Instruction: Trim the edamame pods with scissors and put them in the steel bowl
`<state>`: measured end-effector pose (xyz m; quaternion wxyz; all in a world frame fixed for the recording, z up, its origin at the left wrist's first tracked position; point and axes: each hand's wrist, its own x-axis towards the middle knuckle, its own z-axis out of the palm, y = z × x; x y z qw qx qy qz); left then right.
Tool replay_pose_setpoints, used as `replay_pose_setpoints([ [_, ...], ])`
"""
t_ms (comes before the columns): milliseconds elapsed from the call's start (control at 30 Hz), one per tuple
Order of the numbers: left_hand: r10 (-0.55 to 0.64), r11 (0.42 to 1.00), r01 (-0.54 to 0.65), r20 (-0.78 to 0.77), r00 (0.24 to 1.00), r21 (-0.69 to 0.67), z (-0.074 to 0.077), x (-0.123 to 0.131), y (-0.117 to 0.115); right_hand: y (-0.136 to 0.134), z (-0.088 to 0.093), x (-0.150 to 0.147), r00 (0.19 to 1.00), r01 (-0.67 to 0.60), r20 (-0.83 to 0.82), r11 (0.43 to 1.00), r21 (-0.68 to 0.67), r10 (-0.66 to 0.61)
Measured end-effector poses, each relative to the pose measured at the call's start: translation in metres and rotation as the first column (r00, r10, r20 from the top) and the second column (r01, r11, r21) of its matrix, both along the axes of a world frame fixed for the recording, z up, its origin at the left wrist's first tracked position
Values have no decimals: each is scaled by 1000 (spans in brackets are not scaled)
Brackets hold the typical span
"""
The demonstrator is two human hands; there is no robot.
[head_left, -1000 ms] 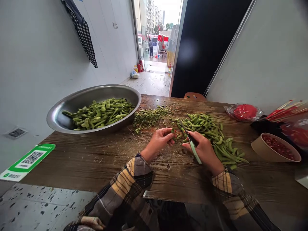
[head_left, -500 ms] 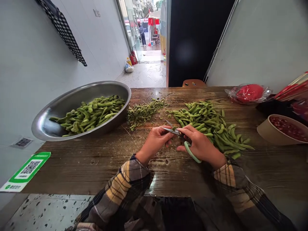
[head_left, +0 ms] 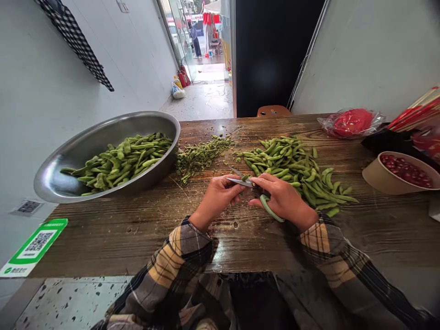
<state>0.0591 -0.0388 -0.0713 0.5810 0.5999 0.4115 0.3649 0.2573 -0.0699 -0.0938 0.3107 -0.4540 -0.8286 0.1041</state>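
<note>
My right hand (head_left: 283, 200) grips green-handled scissors (head_left: 256, 195), their blades open and pointing left across the tip of a green bean pod (head_left: 244, 178). My left hand (head_left: 218, 195) pinches that pod between thumb and fingers, just in front of the blades. Both hands hover over the wooden table (head_left: 137, 229) near its middle. Behind my right hand lies a loose pile of green pods (head_left: 295, 167). A heap of cut pod tips (head_left: 199, 156) sits behind my left hand. At the left a large steel basin (head_left: 68, 156) holds trimmed pods (head_left: 120, 160).
A paper bowl of red berries (head_left: 400, 172) stands at the right, with a red item in plastic wrap (head_left: 350, 123) and red sticks (head_left: 417, 110) behind it. A green QR-code sign (head_left: 32, 245) lies on the left ledge. A chair back (head_left: 273, 111) shows beyond the table's far edge.
The scissors swung from pointing away to lying sideways with blades open at the pod in my left hand. The view tilted down, so everything shifted up and left.
</note>
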Motion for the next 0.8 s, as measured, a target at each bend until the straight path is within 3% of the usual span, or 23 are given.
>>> replay_pose_setpoints([
  [333, -22, 999, 24, -66, 998, 23, -1, -5, 7, -2, 5, 0, 988, 66, 142, 997, -29, -61],
  [567, 4, 992, 0, -32, 999, 128, -7, -7, 14, -2, 8, -2, 977, 97, 197, 993, -63, -83],
  [667, 20, 999, -21, 29, 999, 42, -10, -8, 15, -1, 5, 0, 980, 109, 171, 992, -62, -97],
  [800, 106, 987, -72, 240, 965, -143, -9, -9, 14, 0, 2, 3, 979, 199, 49, 980, -17, -198],
])
